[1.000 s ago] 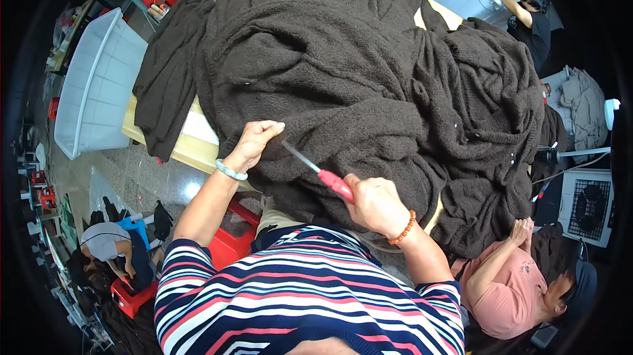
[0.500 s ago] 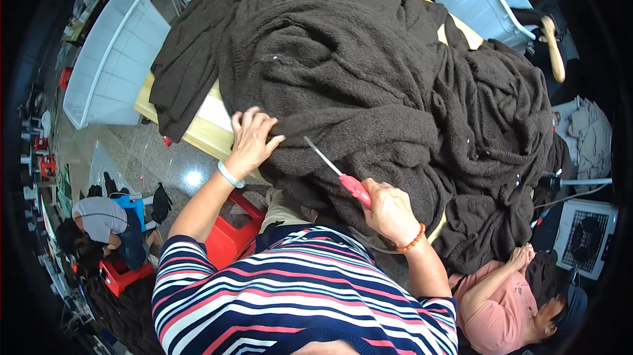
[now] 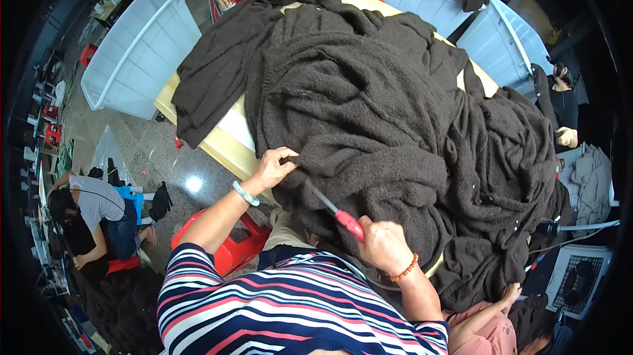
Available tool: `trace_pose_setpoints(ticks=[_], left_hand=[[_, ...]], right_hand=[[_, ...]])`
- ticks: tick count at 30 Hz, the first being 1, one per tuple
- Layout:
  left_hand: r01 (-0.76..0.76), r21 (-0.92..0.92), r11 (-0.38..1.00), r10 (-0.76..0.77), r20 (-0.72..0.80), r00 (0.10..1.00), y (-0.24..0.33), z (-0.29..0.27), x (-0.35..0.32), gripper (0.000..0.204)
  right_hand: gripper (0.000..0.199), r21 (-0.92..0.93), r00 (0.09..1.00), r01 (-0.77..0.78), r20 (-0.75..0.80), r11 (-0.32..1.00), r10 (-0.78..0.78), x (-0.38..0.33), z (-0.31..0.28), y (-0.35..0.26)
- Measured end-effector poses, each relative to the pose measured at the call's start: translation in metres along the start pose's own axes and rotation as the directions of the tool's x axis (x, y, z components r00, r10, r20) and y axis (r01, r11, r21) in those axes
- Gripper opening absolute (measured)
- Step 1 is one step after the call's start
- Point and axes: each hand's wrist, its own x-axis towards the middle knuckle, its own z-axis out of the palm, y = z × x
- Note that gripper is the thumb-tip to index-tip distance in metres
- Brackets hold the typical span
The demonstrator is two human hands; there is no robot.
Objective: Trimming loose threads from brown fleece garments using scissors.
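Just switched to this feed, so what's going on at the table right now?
A person in a striped top works on a big heap of dark brown knit fabric piled over a yellow table. The left hand pinches an edge of the fabric, while the right hand grips a red-handled tool, blade pointing toward that pinched spot.

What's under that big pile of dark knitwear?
A pale wooden table shows under the dark knitwear pile, bare only at its left edge and far corner. The left hand pinches the fabric; the right hand holds a red-handled tool. Anything else beneath is covered.
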Motion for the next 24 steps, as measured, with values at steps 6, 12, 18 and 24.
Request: trace_pose_setpoints(ticks=[6, 12, 18, 24], left_hand=[[-0.026, 0.076, 0.997, 0.032, -0.074, 0.997, 0.014, -0.022, 0.029, 0.014], [-0.054, 0.438, 0.897, 0.297, -0.509, 0.808, -0.012, -0.102, 0.161, 0.022], [0.113, -0.158, 0.981, -0.159, -0.316, 0.935, -0.02, -0.122, 0.222, 0.02], [0.144, -0.216, 0.966, -0.175, -0.133, 0.975, -0.011, -0.116, 0.203, 0.024]], right_hand=[[0.015, 0.117, 0.99, -0.088, -0.1, 0.989, 0.1, 0.008, -0.003, 0.007], [0.014, 0.141, 0.971, -0.191, -0.116, 0.971, 0.208, 0.007, 0.001, 0.014], [0.018, 0.14, 0.961, -0.26, -0.059, 0.955, 0.27, 0.014, 0.004, 0.013], [0.018, 0.22, 0.941, -0.288, -0.115, 0.932, 0.318, 0.015, 0.003, 0.016]])
